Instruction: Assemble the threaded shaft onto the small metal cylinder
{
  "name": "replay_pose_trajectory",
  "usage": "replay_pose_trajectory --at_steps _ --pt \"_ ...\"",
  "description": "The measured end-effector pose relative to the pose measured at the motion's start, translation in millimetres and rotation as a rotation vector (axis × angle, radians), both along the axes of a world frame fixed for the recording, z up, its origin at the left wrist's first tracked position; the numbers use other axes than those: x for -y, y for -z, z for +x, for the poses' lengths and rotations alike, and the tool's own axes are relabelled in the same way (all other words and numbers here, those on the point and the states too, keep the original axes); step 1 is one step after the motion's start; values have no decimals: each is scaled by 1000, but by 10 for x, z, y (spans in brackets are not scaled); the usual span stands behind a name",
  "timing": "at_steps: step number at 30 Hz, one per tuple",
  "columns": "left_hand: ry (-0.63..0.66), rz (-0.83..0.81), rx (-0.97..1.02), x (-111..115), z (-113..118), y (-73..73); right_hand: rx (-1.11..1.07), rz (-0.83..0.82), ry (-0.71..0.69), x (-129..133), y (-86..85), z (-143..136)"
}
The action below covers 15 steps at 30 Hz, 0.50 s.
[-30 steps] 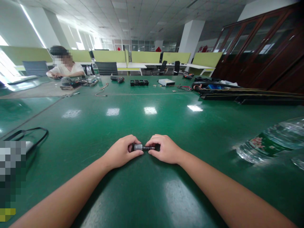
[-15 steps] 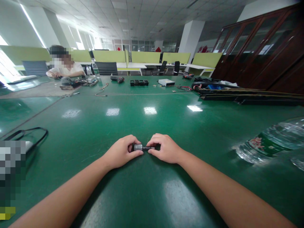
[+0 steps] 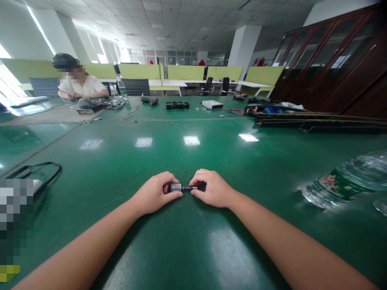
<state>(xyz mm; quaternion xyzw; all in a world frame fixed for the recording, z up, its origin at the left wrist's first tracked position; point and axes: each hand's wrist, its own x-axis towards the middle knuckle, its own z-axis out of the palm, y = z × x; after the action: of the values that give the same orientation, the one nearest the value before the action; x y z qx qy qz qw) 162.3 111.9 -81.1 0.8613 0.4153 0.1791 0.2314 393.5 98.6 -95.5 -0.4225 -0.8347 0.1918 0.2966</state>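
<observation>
Silvery cylinder (image 3: 175,187), slim dark shaft (image 3: 185,188), coil (image 3: 194,188)

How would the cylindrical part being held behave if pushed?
The cylindrical part may roll, given its round shape and the smooth table. Its metallic sheen suggests a stiff body, perhaps heavy for its size. The ringed shaft looks springlike, so might compress.
</observation>
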Motion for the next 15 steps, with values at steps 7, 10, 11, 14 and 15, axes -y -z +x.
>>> replay_pose_trajectory --at_steps 7,10,11,14,15 --pt "-3 -13 5 -3 -5 3 1 -6 -1 -9 5 27" --pt "-3 -11 9 -1 -9 -1 -5 -7 3 -14 14 47" --pt "-2 -10 12 0 -10 -2 -6 -8 4 -15 15 52" --pt "-1 -13 25 6 -12 -8 -1 -10 1 -13 8 63" --pt "0 -14 28 7 -12 -11 3 -9 0 -12 4 66"
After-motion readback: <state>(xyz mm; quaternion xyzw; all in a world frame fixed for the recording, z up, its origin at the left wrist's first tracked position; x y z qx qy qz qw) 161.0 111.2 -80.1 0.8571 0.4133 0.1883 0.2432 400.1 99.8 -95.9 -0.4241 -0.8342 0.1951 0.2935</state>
